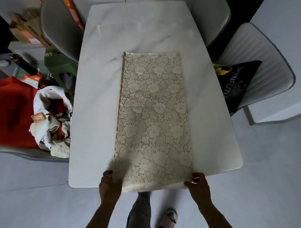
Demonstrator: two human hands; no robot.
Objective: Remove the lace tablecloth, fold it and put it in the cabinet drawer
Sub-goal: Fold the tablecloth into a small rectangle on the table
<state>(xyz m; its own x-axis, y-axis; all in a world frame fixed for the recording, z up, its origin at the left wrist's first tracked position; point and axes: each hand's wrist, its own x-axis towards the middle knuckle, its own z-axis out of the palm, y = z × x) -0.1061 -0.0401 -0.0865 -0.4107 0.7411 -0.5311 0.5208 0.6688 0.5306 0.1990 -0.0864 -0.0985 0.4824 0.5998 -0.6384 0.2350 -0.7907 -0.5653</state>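
Just white table (94, 116) w/ grey chairs (258, 59).

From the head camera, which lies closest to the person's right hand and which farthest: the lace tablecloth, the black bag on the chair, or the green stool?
Measured from the right hand:
1. Lace tablecloth: its near right corner is pinched in the fingers at the table's front edge.
2. Black bag: on the chair seat to the right of the table.
3. Green stool: far left, beyond the table.

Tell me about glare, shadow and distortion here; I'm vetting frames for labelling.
Head view: soft glare streaks on the far end of the table; both hands dark, shadowing the lace tablecloth at its near-left corner; wide-angle bending at the edges; clutter at left slightly blurred.
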